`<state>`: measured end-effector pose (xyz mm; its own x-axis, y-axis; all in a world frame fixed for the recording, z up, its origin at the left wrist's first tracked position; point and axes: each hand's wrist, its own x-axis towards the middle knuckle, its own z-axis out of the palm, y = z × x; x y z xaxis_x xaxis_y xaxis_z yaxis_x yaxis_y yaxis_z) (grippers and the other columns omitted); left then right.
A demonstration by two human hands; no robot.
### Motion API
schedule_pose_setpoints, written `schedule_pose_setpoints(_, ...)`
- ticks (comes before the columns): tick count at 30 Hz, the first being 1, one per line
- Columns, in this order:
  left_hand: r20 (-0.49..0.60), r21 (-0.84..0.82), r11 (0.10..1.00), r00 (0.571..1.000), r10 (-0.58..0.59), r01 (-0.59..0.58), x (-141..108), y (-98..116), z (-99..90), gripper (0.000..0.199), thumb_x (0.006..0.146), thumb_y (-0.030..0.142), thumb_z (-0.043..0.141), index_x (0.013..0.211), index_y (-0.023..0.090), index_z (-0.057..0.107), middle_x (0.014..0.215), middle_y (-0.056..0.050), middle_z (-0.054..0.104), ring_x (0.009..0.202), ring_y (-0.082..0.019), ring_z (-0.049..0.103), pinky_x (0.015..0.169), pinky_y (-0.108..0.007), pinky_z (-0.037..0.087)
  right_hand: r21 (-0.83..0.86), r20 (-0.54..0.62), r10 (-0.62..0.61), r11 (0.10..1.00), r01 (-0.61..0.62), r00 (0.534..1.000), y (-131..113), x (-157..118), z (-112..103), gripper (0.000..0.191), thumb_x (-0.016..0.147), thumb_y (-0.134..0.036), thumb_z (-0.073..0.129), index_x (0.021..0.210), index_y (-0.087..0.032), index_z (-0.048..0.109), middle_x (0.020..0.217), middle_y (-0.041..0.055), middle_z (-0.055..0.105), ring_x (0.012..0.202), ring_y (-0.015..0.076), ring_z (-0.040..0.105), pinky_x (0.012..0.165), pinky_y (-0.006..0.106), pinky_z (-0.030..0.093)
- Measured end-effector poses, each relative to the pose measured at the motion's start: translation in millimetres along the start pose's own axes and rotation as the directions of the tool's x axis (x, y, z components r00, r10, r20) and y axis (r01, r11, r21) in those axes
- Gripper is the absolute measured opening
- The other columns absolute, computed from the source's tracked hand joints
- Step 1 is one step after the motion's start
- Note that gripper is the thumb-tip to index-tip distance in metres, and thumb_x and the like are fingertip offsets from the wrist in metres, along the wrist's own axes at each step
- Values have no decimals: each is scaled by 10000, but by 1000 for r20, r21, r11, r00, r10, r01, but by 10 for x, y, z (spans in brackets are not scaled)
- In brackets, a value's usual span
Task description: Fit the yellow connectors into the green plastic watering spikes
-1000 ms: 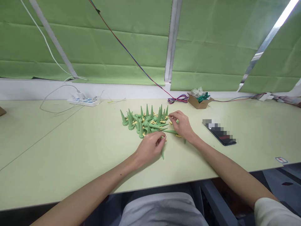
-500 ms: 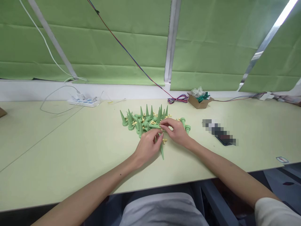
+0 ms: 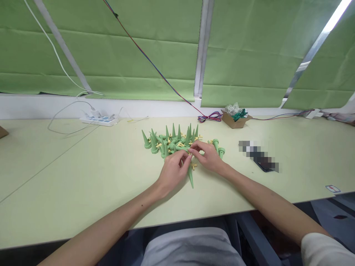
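My left hand [image 3: 173,169] and my right hand [image 3: 207,156] meet at the front of a pile of green plastic cones [image 3: 154,145]. Their fingertips are pinched together, with a speck of yellow between them that looks like a small yellow piece [image 3: 190,153], mostly hidden. Below my left fingers a green spike [image 3: 191,178] lies on the table, its tip toward me and its base covered by the hand. Beside it is a loose yellow peg-like part [image 3: 194,166]. Several green cones stand upright in the pile; others lie among yellow parts.
A dark phone-like object [image 3: 263,163], partly pixelated, lies to the right. Behind are a small cardboard box [image 3: 235,121] with plastic and green material, a coiled red-and-blue cable [image 3: 210,116], and a white power strip [image 3: 100,120]. The table's front edge runs near my lap.
My left fingertips have risen slightly and closed in on the right fingertips, so the two pinches now meet. The pile and the spike stay about where they were.
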<state>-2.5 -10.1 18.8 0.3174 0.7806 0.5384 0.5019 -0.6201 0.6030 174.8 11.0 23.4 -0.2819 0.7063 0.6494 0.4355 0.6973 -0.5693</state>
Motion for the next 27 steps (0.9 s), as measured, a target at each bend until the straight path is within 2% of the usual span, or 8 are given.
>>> schedule_pose_setpoints(4, -3, 0, 1000, 1000, -11, 11, 9, 12, -11, 318, 995, 365, 485, 748, 185, 572, 637, 19, 586, 530, -111, 475, 567, -258, 370, -9, -17, 4, 1000, -4, 1000, -6, -2, -7, 216, 977, -325, 548, 805, -202, 590, 706, 2, 623, 612, 125, 534, 600, 256, 441)
schedule_pose_setpoints(10, 4, -39, 999, 1000, -23, 23, 10, 24, -32, 234, 1013, 329, 448, 930, 190, 617, 810, -7, 665, 595, -113, 530, 586, -250, 403, 8, -4, -21, 1000, 21, 1000, -18, -5, -17, 232, 997, -319, 507, 817, -200, 594, 695, -1, 615, 600, 119, 520, 591, 251, 429)
schedule_pose_setpoints(17, -33, -75, 995, 997, -70, 67, 17, 24, -43, 223, 1011, 322, 446, 896, 200, 592, 741, 15, 619, 603, -118, 531, 602, -253, 412, 50, 53, -80, 996, 77, 995, -30, -14, -16, 156, 993, -274, 514, 926, -198, 632, 796, 21, 668, 673, 131, 588, 634, 253, 469)
schedule_pose_setpoints(27, -36, -93, 991, 994, -100, 96, 33, 19, -49, 216, 1007, 310, 447, 869, 205, 576, 696, 28, 581, 563, -111, 485, 585, -255, 383, 31, 44, -76, 997, 75, 996, -24, -10, -13, 186, 1000, -298, 500, 913, -201, 633, 792, 28, 669, 673, 143, 586, 640, 271, 473)
